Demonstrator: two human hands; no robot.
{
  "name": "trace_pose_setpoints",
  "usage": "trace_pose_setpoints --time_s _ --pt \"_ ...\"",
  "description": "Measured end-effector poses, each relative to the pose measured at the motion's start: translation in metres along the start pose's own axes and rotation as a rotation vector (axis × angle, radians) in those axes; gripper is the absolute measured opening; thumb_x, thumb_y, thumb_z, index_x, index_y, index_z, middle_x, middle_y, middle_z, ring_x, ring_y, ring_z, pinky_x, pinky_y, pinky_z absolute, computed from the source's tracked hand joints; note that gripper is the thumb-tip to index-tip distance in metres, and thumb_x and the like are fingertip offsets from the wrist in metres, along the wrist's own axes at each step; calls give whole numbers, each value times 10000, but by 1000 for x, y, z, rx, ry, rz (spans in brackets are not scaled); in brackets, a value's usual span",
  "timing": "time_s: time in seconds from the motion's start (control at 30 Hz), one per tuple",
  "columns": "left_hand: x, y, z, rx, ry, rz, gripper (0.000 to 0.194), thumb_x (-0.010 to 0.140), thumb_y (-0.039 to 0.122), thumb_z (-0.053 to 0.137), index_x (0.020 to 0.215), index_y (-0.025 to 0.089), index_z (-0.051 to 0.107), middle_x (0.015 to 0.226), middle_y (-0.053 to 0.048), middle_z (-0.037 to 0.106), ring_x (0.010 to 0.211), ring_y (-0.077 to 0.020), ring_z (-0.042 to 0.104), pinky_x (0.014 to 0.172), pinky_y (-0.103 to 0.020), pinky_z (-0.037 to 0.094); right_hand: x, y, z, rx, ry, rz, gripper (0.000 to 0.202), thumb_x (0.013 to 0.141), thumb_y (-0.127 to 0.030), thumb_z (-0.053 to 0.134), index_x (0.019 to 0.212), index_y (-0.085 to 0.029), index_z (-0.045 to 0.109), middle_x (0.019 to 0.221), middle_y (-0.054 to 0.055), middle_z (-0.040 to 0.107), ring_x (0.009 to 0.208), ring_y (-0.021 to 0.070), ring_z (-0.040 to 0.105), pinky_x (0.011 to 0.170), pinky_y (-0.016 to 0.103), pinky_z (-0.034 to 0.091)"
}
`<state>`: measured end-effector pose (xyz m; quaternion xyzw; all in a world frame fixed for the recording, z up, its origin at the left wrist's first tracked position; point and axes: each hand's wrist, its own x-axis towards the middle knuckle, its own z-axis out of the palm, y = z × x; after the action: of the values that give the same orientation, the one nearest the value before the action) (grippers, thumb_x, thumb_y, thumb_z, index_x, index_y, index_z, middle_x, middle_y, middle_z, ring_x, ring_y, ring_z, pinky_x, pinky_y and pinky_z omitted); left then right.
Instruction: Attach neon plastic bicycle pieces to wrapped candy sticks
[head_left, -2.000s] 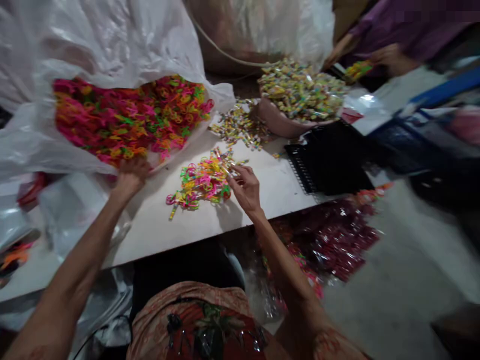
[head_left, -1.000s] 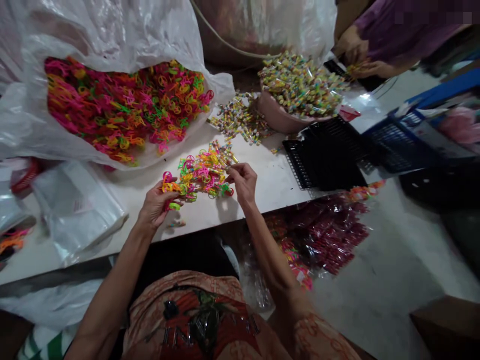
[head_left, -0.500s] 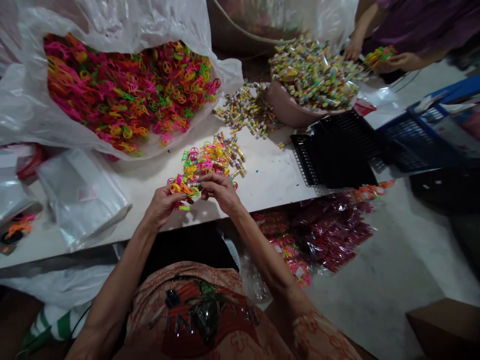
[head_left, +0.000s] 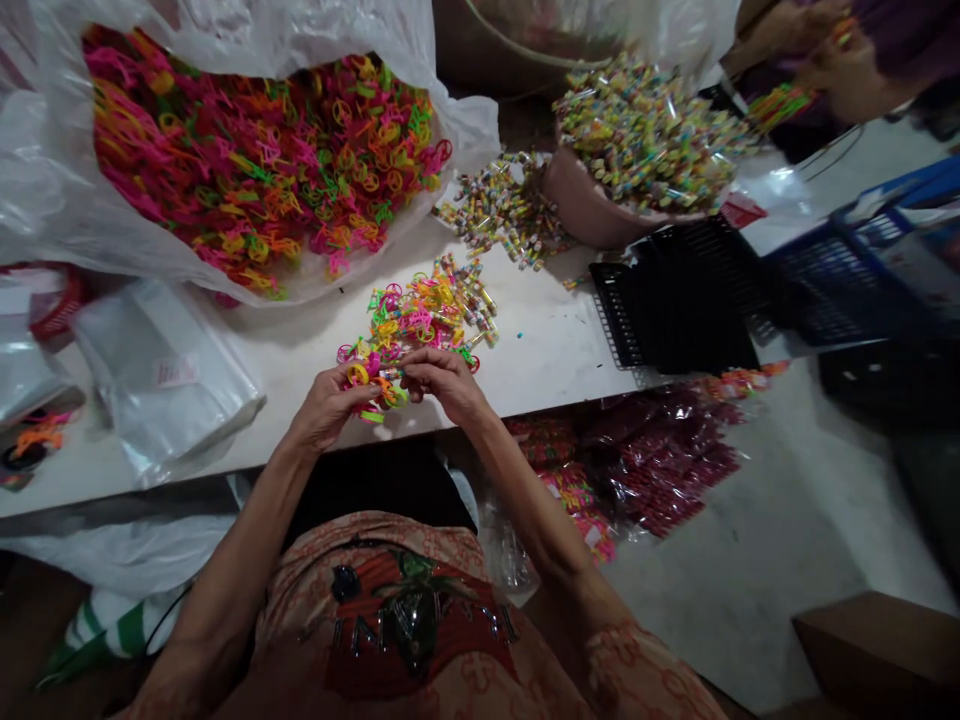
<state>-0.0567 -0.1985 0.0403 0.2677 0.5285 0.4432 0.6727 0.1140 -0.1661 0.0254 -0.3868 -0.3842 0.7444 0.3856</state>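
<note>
My left hand (head_left: 328, 405) is closed round several small bright plastic toy pieces (head_left: 363, 375) with ring-shaped ends, in yellow, orange, green and pink. Close on its right, my right hand (head_left: 444, 383) pinches one end of a small tube with coloured filling (head_left: 391, 373), whose other end meets the pieces in my left hand. Whether the tube sits inside a piece is too small to tell. Just beyond both hands lies a mixed pile of plastic pieces (head_left: 409, 318), with loose filled tubes (head_left: 480, 310) along its right side.
A big white plastic bag (head_left: 52, 215) full of plastic pieces lies open at the back left. A pink basin (head_left: 581, 205) heaped with tubes stands behind, near a black rack (head_left: 615, 320). Clear bags (head_left: 161, 390) lie left. A co-worker's hands (head_left: 851, 75) hold pieces at the upper right.
The view has shifted slightly, so the table's contents sit a little higher. My hands stay together at the same pieces. The co-worker's hands have risen away from the basin.
</note>
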Motion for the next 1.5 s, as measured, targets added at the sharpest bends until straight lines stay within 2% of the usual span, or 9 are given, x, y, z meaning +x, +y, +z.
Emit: trace_pose_setpoints --time_s 0.27,0.5,0.6,0.87,1.03,1.1,1.23,1.37,1.5 --pt "3 0 -2 19 12 -15 363 428 220 821 768 121 741 633 -16 685 535 -123 598 521 -233 490 -3 -4 -11 10 -80 14 197 629 -279 784 769 -159 716 626 -22 698 465 63 578 491 195 480" --pt "1 3 -3 80 -104 -50 297 426 224 809 694 132 720 606 -13 674 484 -108 554 465 -220 442 -6 -3 -20 -19 -186 43 328 562 -360 873 783 -147 758 615 9 715 525 105 642 548 230 543" --pt "2 2 -3 119 -103 -58 312 427 236 809 708 137 718 608 -15 671 506 -121 567 491 -231 454 -10 -5 -19 -65 -152 34 324 572 -375 868 784 -153 763 618 13 714 544 116 656 565 241 557" --pt "11 -3 -1 338 4 81 204 480 240 749 645 140 683 541 25 590 482 -89 492 459 -202 395 -18 4 -11 -254 -28 -100 154 705 -297 744 798 -175 757 642 -6 680 589 113 650 620 254 548" --pt "16 14 8 205 189 271 348 488 195 751 834 176 713 875 -2 721 734 -131 633 586 -187 509 2 -3 -1 -417 161 -308 91 756 -183 669 793 -220 744 828 2 690 753 122 640 709 260 535" --pt "19 25 10 67 160 231 337 502 194 744 837 186 707 921 -13 728 810 -176 660 605 -224 546 15 -14 -2 -429 154 -344 94 761 -164 662 790 -221 732 865 2 686 773 116 626 704 251 533" --pt "28 41 12 -92 71 60 160 542 209 682 699 178 680 795 -44 720 805 -246 670 570 -328 584 32 -30 -12 -379 60 -305 102 762 -130 642 791 -200 711 783 -20 652 644 75 582 615 219 512" --pt "39 44 16 -82 10 117 93 587 251 658 636 176 681 841 -72 729 928 -270 661 688 -360 605 38 -32 -23 -290 95 -249 129 733 -74 615 733 -178 690 683 -39 635 598 59 583 600 193 506" --pt "50 47 25 -68 71 92 87 587 271 680 648 208 684 754 -48 710 875 -261 659 677 -372 595 44 -33 -32 -166 171 -220 54 724 -152 666 765 -177 692 655 -44 648 597 61 609 613 190 519"
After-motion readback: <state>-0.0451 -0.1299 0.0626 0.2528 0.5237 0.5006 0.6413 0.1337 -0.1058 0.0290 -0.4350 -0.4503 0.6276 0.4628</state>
